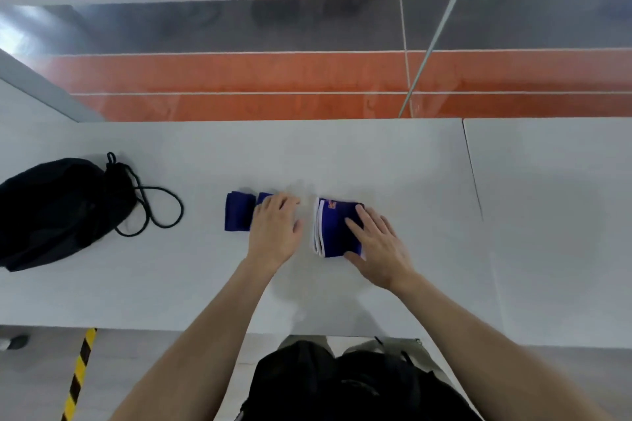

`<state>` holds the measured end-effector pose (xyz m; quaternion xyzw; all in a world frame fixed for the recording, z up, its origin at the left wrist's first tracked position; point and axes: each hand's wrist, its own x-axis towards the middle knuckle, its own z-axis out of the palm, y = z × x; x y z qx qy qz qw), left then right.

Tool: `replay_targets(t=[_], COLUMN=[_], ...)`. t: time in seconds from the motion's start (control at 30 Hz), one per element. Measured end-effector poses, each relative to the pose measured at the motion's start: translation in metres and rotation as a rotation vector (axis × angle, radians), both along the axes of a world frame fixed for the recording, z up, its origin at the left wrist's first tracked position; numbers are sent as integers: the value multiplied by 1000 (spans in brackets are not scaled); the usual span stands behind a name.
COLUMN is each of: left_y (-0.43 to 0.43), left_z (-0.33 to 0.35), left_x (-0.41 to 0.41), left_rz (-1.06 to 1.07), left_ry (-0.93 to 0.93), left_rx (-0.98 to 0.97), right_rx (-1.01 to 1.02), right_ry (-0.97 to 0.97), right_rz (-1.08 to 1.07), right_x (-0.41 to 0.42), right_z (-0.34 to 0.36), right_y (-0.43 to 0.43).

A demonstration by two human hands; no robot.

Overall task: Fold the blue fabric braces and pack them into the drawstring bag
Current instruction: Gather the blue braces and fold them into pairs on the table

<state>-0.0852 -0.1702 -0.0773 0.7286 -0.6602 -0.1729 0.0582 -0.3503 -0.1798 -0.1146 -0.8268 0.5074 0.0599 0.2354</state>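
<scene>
Two folded blue fabric braces lie on the white table (376,161). The left brace (237,212) is plain blue; my left hand (276,229) rests flat on its right part, fingers spread. The right brace (330,227) has white edging and a small orange logo; my right hand (376,244) presses flat on its right side, fingers apart. The black drawstring bag (58,208) lies at the table's left, its cord (160,207) looped toward the braces. Neither hand grips anything.
The table's near edge runs across below my forearms. A seam (473,171) splits the tabletop at the right. Beyond the far edge an orange and grey wall band (239,79) rises. A yellow-black striped floor marking (80,376) shows at lower left.
</scene>
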Motion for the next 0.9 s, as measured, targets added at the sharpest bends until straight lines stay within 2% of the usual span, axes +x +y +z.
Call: replay_targets(t=[0.07,0.13,0.27,0.63,0.9], left_y=[4,9,16,15,2], left_z=[-7,-14,-21,-17,9], left_x=[24,45,70,78,68], left_rz=[57,108,120,82,42], left_ry=[-92,-160,-99,-74,-183], left_rx=[-36,55,216,226,247], right_rx=[-91,-90,-32,21,48], right_ry=[10,20,54,90,112], right_rz=[27,90,145,228,255], right_x=[8,21,48,98,81], right_z=[-1,-3,-12,1,33], right_y=[0,-3,-10,-45,-46])
